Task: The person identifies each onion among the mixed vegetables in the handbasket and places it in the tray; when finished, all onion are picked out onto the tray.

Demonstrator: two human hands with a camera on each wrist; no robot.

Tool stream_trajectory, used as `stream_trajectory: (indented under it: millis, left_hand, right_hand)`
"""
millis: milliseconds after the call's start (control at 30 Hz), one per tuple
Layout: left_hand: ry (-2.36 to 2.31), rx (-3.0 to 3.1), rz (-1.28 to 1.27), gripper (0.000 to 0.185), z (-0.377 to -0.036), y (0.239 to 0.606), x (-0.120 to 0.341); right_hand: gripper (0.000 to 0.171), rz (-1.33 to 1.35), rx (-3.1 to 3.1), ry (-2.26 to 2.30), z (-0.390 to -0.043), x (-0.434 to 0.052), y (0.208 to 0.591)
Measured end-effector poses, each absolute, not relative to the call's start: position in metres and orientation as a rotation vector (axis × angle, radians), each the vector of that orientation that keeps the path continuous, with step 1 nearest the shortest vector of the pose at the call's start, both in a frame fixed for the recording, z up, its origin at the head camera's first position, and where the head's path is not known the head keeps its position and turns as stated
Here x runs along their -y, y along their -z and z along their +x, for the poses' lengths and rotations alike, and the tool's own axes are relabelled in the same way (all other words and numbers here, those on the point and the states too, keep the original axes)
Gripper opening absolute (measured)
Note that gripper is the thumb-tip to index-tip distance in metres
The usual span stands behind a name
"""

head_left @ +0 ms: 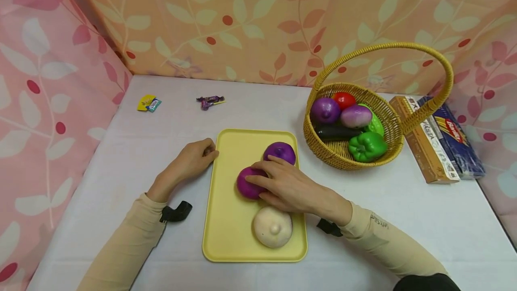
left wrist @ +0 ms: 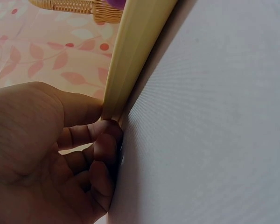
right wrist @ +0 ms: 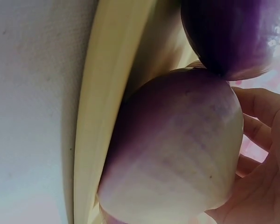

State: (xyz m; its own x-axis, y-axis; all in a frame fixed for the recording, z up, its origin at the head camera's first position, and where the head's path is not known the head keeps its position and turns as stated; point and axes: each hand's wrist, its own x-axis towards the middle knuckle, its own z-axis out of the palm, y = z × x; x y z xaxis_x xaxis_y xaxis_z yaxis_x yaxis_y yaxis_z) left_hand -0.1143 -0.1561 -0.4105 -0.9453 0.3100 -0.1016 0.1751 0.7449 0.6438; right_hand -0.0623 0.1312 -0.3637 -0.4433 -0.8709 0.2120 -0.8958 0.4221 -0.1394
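Observation:
A yellow tray [head_left: 230, 219] lies in the middle of the white table. On it are a magenta-purple onion [head_left: 247, 187], a darker purple onion [head_left: 280, 151] behind it and a white onion [head_left: 272, 227] in front. My right hand [head_left: 262, 178] lies over the magenta-purple onion [right wrist: 177, 149], its fingers [right wrist: 256, 133] curled round the far side. The darker onion [right wrist: 228, 37] touches it. My left hand [head_left: 203, 152] sits at the tray's far left corner. There its thumb and curled fingers [left wrist: 105, 135] pinch the rim of the tray [left wrist: 130, 51].
A wicker basket [head_left: 323, 147] with a tall handle stands right of the tray and holds purple onions, a tomato, green peppers and an eggplant. Two pasta boxes [head_left: 428, 145] lie further right. Wrapped sweets [head_left: 210, 100] and a small packet [head_left: 148, 103] lie far left. Curtains close in three sides.

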Motion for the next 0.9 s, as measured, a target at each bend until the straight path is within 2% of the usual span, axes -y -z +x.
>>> stream_trajectory:
  millis: [300, 433, 533, 767, 900]
  left_hand:
    - [-0.982, -2.741, 0.369, 0.012, -0.114, 0.410, 0.158]
    - [-0.988, -2.735, 0.367, 0.012, -0.114, 0.410, 0.158]
    - [-0.990, -2.741, 0.371, 0.012, -0.114, 0.410, 0.159]
    - [-0.993, -2.740, 0.376, 0.012, -0.114, 0.409, 0.158]
    - [-0.995, -2.718, 0.374, 0.013, -0.113, 0.407, 0.158]
  right_hand:
    - [0.043, 1.578, 2.544, -0.387, -0.066, -0.133, 0.359]
    - [0.042, 1.459, 2.480, -0.484, -0.078, -0.148, 0.348]
    - [0.043, 1.217, 2.442, -0.532, -0.097, -0.171, 0.334]
    - [0.062, 0.358, 2.612, -0.500, -0.147, -0.247, 0.325]
    - [0.065, 0.114, 2.877, -0.354, -0.158, -0.280, 0.332]
